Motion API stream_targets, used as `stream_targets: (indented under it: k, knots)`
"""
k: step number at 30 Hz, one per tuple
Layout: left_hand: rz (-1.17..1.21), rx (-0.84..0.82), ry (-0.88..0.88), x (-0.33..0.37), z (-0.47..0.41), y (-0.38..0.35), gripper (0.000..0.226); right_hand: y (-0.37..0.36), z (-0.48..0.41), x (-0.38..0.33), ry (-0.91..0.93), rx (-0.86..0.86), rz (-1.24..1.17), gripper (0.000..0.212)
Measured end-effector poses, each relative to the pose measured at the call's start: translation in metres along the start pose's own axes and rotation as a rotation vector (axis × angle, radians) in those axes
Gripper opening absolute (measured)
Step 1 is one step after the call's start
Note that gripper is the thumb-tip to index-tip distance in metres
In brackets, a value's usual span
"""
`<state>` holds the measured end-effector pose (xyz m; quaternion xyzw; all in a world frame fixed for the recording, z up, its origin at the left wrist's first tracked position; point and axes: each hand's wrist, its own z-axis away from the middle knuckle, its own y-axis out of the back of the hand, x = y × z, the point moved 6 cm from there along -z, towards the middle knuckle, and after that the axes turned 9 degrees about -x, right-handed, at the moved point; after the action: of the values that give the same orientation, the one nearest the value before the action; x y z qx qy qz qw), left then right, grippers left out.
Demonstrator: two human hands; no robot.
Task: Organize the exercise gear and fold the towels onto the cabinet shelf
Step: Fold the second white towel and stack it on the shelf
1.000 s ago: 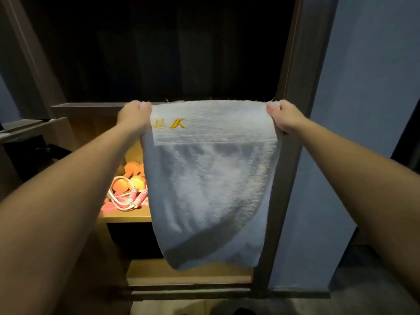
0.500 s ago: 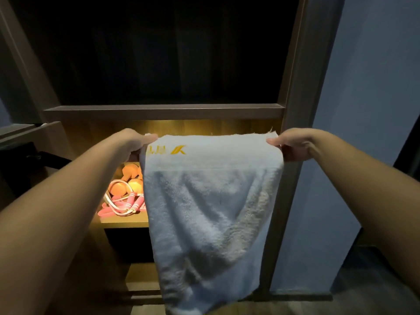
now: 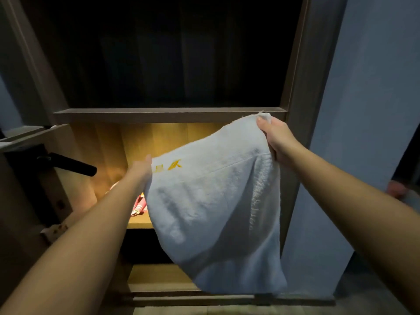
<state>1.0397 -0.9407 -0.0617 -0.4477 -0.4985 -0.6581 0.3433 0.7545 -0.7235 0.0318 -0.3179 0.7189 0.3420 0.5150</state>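
In front of the open cabinet [image 3: 302,87]: white towel [image 3: 216,201] held up in the air by its top corners, fold in hand.
Grip: left hand [image 3: 139,171] pinches the logo corner, low; right hand [image 3: 275,137] is clamped round the other corner, higher, so the top edge slants. Cloth hangs loose before the lit shelf [image 3: 139,223], not laid on it. Likely next: bring corners together to halve it; needs edges matched, then a flat spot. Behind the left arm, pink gear [image 3: 138,204] lies on that wooden shelf. Above, a dark compartment [image 3: 170,53]; black door handle [image 3: 68,164] left, blue-grey wall [image 3: 363,110] right.
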Motion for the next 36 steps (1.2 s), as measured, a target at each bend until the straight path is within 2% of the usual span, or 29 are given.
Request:
stream_targets:
  k: [2,4,6,9,11,13,15,17,21,24,27,31,34,36]
  knots:
    - [0.303,-0.115,0.148,-0.036,0.003,-0.018,0.053,-0.012,-0.001,-0.01,0.016,-0.023,0.042,0.037]
    - [0.54,-0.301,0.232,-0.056,0.016,-0.042,0.048,-0.02,-0.002,-0.017,0.034,-0.04,0.092,0.036]
    - [0.73,-0.479,0.223,-0.063,0.031,-0.062,0.043,-0.02,-0.003,-0.016,0.034,-0.024,0.13,0.035]
    - [0.856,-0.584,0.106,-0.067,0.045,-0.078,0.036,-0.01,-0.004,-0.005,-0.036,0.03,0.113,0.037]
    - [0.783,-0.571,0.056,-0.076,0.049,-0.089,0.034,-0.002,-0.003,0.003,-0.105,0.05,0.079,0.04]
    - [0.697,-0.446,-0.012,-0.079,0.048,-0.09,0.027,0.01,-0.001,0.009,-0.235,0.047,0.103,0.045]
    - [0.652,-0.263,-0.09,-0.073,0.042,-0.08,0.021,0.026,0.006,0.02,-0.461,-0.048,0.245,0.044]
    - [0.596,-0.169,-0.156,-0.064,0.037,-0.068,0.017,0.04,0.015,0.037,-0.633,-0.197,0.344,0.036]
    - [0.463,-0.1,-0.26,-0.036,0.032,-0.053,0.013,0.057,0.032,0.073,-0.708,-0.413,0.228,0.03]
    - [0.444,-0.107,-0.329,-0.005,0.033,-0.044,0.016,0.06,0.045,0.095,-0.696,-0.557,0.101,0.041]
    - [0.309,-0.102,-0.392,0.025,0.036,-0.03,0.02,0.062,0.051,0.114,-0.658,-0.43,-0.025,0.05]
    - [0.249,-0.063,-0.451,0.057,0.048,-0.013,0.018,0.035,0.051,0.131,-0.494,-0.242,-0.277,0.03]
    - [0.201,-0.075,-0.477,0.077,0.057,-0.006,0.02,0.014,0.053,0.141,-0.472,-0.092,-0.386,0.03]
    - [0.12,-0.069,-0.478,0.088,0.062,0.0,0.024,0.001,0.058,0.144,-0.493,-0.095,-0.466,0.031]
